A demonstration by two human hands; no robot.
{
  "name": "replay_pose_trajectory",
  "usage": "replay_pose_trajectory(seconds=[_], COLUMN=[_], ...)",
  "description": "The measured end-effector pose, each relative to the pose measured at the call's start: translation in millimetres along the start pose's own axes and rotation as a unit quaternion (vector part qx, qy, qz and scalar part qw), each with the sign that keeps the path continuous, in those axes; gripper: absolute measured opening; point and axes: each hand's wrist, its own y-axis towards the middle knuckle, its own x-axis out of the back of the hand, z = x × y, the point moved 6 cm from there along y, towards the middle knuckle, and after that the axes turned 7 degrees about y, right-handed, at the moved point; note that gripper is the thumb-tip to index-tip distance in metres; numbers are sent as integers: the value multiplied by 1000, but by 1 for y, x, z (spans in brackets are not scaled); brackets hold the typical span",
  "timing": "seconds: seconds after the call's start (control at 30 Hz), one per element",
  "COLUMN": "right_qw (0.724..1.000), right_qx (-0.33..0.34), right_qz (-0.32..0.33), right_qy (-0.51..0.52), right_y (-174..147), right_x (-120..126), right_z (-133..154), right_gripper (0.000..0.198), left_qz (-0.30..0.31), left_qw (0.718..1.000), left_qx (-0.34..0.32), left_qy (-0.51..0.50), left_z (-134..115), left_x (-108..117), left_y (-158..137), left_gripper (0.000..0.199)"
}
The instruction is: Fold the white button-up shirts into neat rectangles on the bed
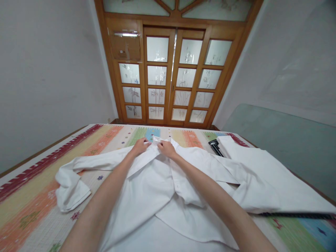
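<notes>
"Two hands busy, so what does each one have?"

"The left hand [141,145] pinches the white shirt [147,192] at its collar end, and the right hand [166,148] grips the same end just beside it, fingers closed on the cloth."

"And where does the shirt lie?"

"On the striped, star-dotted coverlet [105,138], straight ahead of the person, its body running toward the near edge. One sleeve [70,185] stretches out to the left and bends back toward the person at the cuff; the other side is bunched to the right."

"Anything near it?"

"White folded cloth [270,168] at the shirt's right, with a black-and-white striped piece [215,147] by its far corner. Beyond the coverlet stand wooden doors [157,63] with glass panes"
</notes>
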Motion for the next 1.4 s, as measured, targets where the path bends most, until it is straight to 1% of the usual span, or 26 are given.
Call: replay_pose_trajectory(seconds=[0.1,0.17,0.23,0.3,0.37,0.43,0.5,0.57,0.67,0.77,0.8,0.87,0.97,1.13,1.27,1.33,1.4], right_qw=[996,992,989,989,991,993,994,994,994,995,995,995,996,998,997,996,992], right_qx=[-71,-107,-128,-134,-122,-97,-66,-40,-4,41,52,62,59,49,66,91,124], right_qz=[-36,-56,-67,-65,-60,-62,-70,-63,-15,9,18,34,43,12,-25,-20,15], right_qy=[-29,-32,-19,-3,11,31,54,74,105,94,85,68,58,44,17,15,20], right_y=[10,15,19,21,21,16,6,-10,-41,-74,-85,-102,-119,-137,-154,-165,-179], right_x=[16,22,24,24,26,33,45,56,64,63,61,56,51,56,62,62,60], right_z=[-25,-37,-45,-48,-49,-50,-54,-60,-72,-82,-84,-89,-90,-79,-61,-50,-38], right_gripper=[35,36,36,35,32,26,18,13,20,27,28,32,37,41,44,47,49], left_qz=[12,28,44,50,39,17,-1,-17,-54,-92,-98,-91,-71,-2,58,75,87], left_qw=[1000,998,996,990,980,969,964,965,968,966,968,974,982,984,979,977,975], left_qx=[-15,-18,-19,-27,-46,-69,-88,-95,-92,-89,-82,-66,-50,-56,-84,-97,-101], left_qy=[20,46,81,132,192,236,249,242,226,224,217,197,170,171,176,175,178], left_z=[1,1,0,-2,-3,-3,0,7,16,16,16,16,20,34,42,45,50], left_x=[1,1,2,4,9,18,31,46,70,83,83,80,72,64,57,53,49], left_y=[0,0,-1,-5,-10,-17,-27,-41,-74,-120,-135,-160,-179,-174,-170,-170,-171], left_gripper=[14,12,11,12,18,26,28,26,22,21,22,23,27,39,54,60,64])
